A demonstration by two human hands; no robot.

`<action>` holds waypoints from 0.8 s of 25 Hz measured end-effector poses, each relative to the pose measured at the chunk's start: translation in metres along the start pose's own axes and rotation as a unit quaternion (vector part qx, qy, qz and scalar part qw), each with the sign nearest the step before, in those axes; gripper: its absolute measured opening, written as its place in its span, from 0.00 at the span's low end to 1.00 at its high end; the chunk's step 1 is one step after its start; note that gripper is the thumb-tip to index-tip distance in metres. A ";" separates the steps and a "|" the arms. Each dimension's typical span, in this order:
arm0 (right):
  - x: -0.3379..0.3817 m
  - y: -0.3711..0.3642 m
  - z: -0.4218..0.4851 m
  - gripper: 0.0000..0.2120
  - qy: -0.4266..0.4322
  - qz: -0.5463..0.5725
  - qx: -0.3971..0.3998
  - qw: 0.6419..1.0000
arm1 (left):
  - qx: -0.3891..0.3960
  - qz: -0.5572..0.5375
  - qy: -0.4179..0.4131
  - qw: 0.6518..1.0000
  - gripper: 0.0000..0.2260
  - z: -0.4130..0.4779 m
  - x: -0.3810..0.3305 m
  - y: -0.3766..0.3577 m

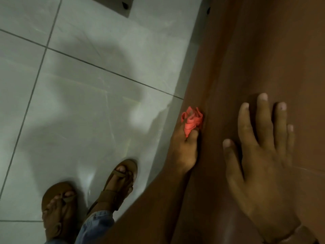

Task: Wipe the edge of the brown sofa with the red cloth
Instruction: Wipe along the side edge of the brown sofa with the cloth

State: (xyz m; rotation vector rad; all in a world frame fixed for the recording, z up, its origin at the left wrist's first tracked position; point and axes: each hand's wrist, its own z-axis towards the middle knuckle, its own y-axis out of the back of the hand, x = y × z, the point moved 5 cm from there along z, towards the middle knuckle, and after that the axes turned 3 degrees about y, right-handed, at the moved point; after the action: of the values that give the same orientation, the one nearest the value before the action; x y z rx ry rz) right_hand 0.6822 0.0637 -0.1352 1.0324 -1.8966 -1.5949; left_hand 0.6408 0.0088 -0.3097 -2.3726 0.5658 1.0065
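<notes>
The brown sofa (263, 59) fills the right side of the head view, its outer edge running from top centre down toward the lower middle. My left hand (184, 150) is shut on the bunched red cloth (191, 120), pressing it against the side of the sofa's edge. The cloth pokes out beyond my fingertips. My right hand (260, 155) lies flat on the sofa's top surface, fingers spread, holding nothing. A band shows at its wrist.
Pale grey floor tiles (79, 94) with dark grout lines cover the left side. My two feet in brown sandals (116, 184) stand on the tiles close to the sofa. A grey furniture base (123, 6) shows at the top edge.
</notes>
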 end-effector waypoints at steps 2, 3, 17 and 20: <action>0.002 -0.004 -0.021 0.34 -0.007 -0.002 0.001 1.000 | 0.041 0.007 -0.060 0.997 0.24 -0.022 0.006 0.001; 0.002 -0.006 -0.029 0.34 -0.007 -0.003 -0.001 1.000 | 0.029 0.016 -0.053 0.998 0.23 -0.021 0.014 0.006; 0.000 -0.017 -0.053 0.32 0.020 0.049 -0.058 0.997 | -0.067 0.015 0.082 0.994 0.24 -0.049 0.071 0.038; 0.005 -0.021 -0.082 0.33 0.024 0.051 -0.036 0.998 | -0.023 0.003 0.014 1.000 0.26 -0.075 0.064 0.026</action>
State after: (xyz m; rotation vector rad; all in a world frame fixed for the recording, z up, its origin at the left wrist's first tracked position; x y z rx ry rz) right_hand 0.7455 0.0067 -0.1372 0.9213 -1.8153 -1.5550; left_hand 0.7082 -0.0678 -0.3196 -2.4293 0.5649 1.0010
